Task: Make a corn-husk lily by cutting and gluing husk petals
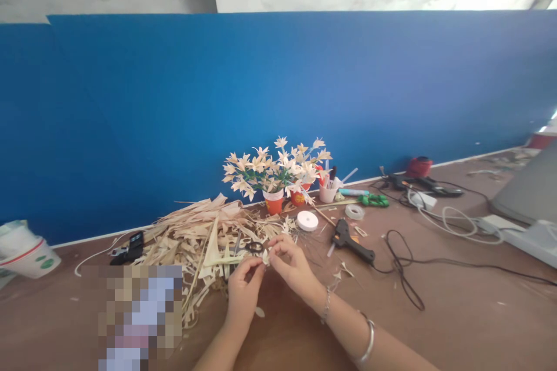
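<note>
In the head view, a small pale husk petal piece [265, 257] sits between my two hands above the table. My left hand [244, 288] pinches at its lower left, thumb against forefinger. From the right, my right hand [292, 265] grips the same piece with its fingertips. Just beyond them lie black-handled scissors [254, 247], partly covered by husk strips. Dried corn husks [191, 232] are heaped to the left of my hands. Finished husk flowers [261, 171] stand behind in an orange-red paper cup [274, 204]. A loose petal [260, 312] lies beside my left wrist.
To the right lie a hot glue gun [350, 242] with its black cord, a white ribbon roll [307, 220], a tape roll [354, 211] and green tape or wire [374, 200]. A white bowl [32, 258] stands far left. A power strip [522, 237] is far right; a blue partition [278, 81] rises behind.
</note>
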{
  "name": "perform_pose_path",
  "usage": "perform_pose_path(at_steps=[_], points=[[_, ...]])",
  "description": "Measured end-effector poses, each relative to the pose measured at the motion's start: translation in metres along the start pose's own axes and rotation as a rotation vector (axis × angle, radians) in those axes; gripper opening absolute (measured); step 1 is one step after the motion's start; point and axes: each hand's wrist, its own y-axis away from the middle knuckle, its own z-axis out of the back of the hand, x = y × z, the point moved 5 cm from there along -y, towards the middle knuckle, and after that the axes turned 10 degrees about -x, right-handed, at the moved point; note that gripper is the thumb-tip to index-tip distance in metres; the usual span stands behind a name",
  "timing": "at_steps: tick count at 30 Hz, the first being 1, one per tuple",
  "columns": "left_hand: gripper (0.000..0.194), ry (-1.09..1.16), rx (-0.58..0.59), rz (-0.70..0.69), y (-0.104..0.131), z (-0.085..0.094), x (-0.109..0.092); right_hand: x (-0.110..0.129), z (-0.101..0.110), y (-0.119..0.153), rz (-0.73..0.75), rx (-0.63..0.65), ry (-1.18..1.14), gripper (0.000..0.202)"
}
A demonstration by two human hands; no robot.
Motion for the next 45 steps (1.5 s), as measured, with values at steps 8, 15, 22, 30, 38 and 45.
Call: perform_pose_path(at_steps=[8,15,22,30,38,45], points=[[0.015,0.013,0.003,0.024,0.0,0.0,0.0,-0.001,0.0,0.0,-0.014,-0.002,-0.003,0.013],[0.015,0.02,0.01,0.055,0.001,-0.001,0.002,0.001,0.001,0.0,0.03,-0.002,0.051,0.005],[0.016,-0.056,-0.021,0.022,0.0,-0.001,0.003,0.022,0.005,0.008,0.398,0.045,0.255,0.038],[0.014,-0.173,0.016,-0.074,0.003,-0.003,0.001,0.019,0.0,0.01,0.545,0.143,0.412,0.036],[0.014,-0.195,0.047,-0.095,0.003,-0.004,0.001,0.018,0.001,0.008,0.528,0.13,0.445,0.026],[0.016,-0.199,0.048,-0.154,0.004,-0.004,-0.005,0.016,0.003,0.006,0.437,0.084,0.394,0.021]])
